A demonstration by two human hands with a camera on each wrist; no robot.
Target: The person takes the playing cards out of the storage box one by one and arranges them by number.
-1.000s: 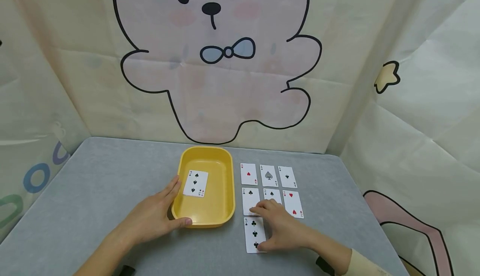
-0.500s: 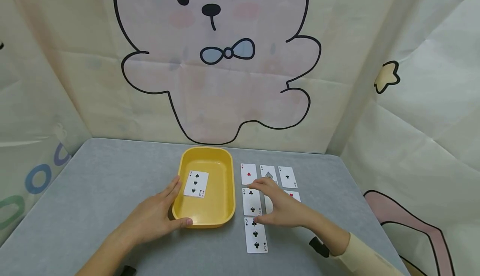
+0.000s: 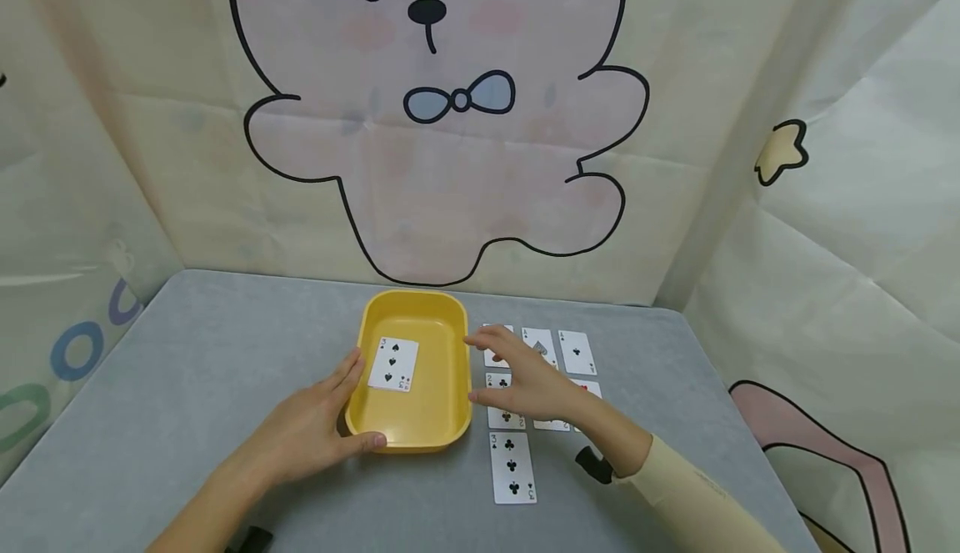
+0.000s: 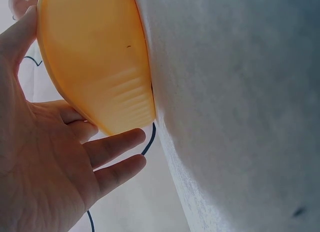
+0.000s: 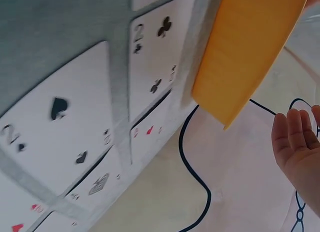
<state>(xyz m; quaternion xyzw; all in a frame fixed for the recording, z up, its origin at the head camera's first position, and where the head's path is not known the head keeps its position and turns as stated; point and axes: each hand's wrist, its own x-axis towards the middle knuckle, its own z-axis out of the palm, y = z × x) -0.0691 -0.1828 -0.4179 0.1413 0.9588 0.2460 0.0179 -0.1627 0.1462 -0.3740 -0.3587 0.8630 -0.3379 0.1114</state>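
Observation:
A yellow tray stands mid-table with a three of spades lying in it. My left hand rests against its near left corner, thumb at the front rim and fingers along the left side. In the left wrist view, loosely extended fingers touch the tray wall. Holding nothing, my right hand hovers at the tray's right rim, its fingertips right by the edge. Below it are rows of playing cards, including a two of clubs and a two of spades, partly hidden in the head view.
Nearest in the card layout lies a three of clubs. Two aces, one of spades and one of clubs, are in the back row. A curtain with a cartoon bear hangs behind the grey table.
My right hand has left the three of clubs and moved up and left across the cards to the tray's right rim. My left hand and the tray have stayed put.

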